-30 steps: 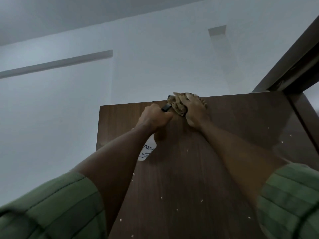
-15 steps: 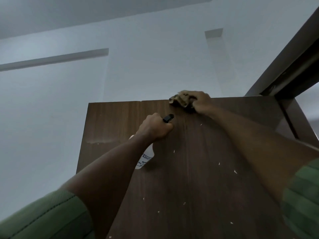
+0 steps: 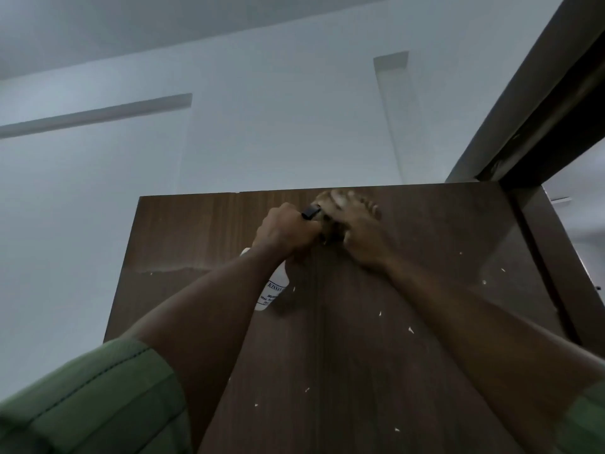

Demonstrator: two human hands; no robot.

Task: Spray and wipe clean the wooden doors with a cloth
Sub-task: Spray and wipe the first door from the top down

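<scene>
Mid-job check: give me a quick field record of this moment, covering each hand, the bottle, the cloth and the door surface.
left hand: grips the spray bottle, nozzle up
right hand: presses the cloth against the door
cloth: bunched under the right hand, near the door's top edge
door: dark wood, open, small white specks scattered over the face
door frame: upper right
hands: close together, side by side

The door (image 3: pixel 360 339) is dark wood grain, smooth with a faint sheen — flecked with pale specks. The cloth (image 3: pixel 330 204) looks soft and crumpled; the spray bottle (image 3: pixel 273 290) — white plastic.
</scene>
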